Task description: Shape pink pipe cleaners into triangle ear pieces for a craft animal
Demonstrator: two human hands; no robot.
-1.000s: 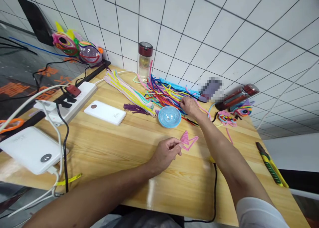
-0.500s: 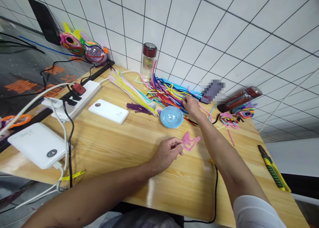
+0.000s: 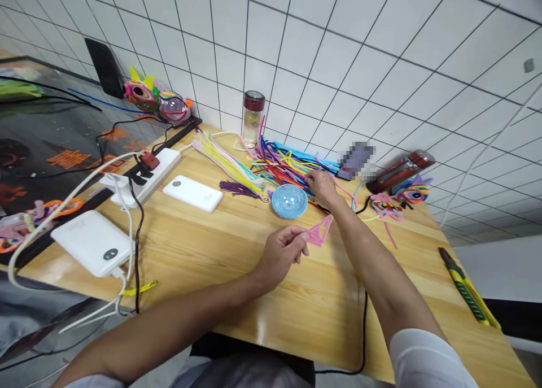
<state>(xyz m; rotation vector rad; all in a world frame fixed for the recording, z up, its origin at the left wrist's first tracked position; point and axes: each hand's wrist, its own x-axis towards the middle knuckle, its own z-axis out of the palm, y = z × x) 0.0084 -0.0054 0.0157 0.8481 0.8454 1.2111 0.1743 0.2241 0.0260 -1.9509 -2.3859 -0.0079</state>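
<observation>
My left hand (image 3: pixel 282 255) pinches a pink pipe-cleaner shape (image 3: pixel 319 234), bent into a triangle with tightly wound rows on part of it, just above the table. My right hand (image 3: pixel 324 187) is at the right end of a loose pile of coloured pipe cleaners (image 3: pixel 283 163), fingers curled down; what lies between its fingertips is hidden. A light blue bowl-like piece (image 3: pixel 289 200) sits just left of my right hand. To the pile's left lies a bundle of pink, yellow and mint pipe cleaners (image 3: pixel 228 163).
Behind the pile stands a glass bottle (image 3: pixel 253 120). A dark red flask (image 3: pixel 402 170) leans by the wall beside pipe-cleaner figures (image 3: pixel 387 206). Pliers (image 3: pixel 463 286) lie at the right edge. Power banks (image 3: pixel 192 193) and a cabled power strip (image 3: pixel 156 176) occupy the left.
The view has shifted slightly. The pink shape has turned in my left hand, its wound part now lower. My right hand stays at the pile's right end.
</observation>
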